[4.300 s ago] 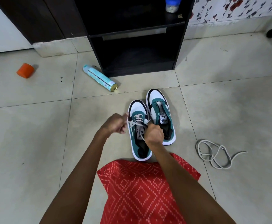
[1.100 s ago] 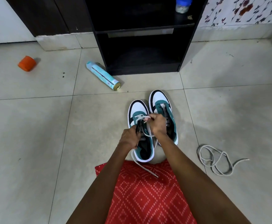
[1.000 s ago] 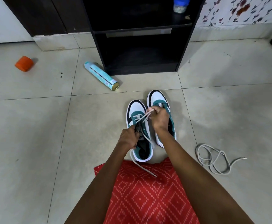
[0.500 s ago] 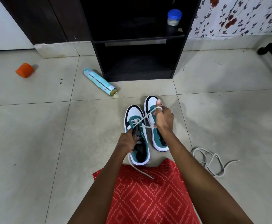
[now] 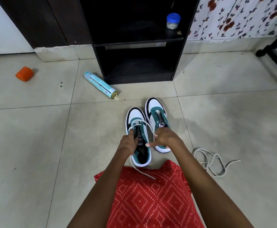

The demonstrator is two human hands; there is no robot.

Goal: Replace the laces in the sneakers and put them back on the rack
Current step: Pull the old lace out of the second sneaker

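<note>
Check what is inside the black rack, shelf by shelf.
In the rack, a blue-lidded jar stands on the upper shelf near the right wall. Nothing shows on the lower shelf; its shadowed back cannot be judged.

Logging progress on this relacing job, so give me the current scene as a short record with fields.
nearer sneaker: on the floor, white lace through its front eyelets only
white lace: one end in the right hand, the other trails onto the red garment
left hand: grips the nearer sneaker at its tongue
right hand: pinches the white lace
farther sneaker: beside it, no lace visible
spare lace: loose on the floor, to the right
rack: black, no shoes on it; blue-lidded jar on upper shelf
</note>
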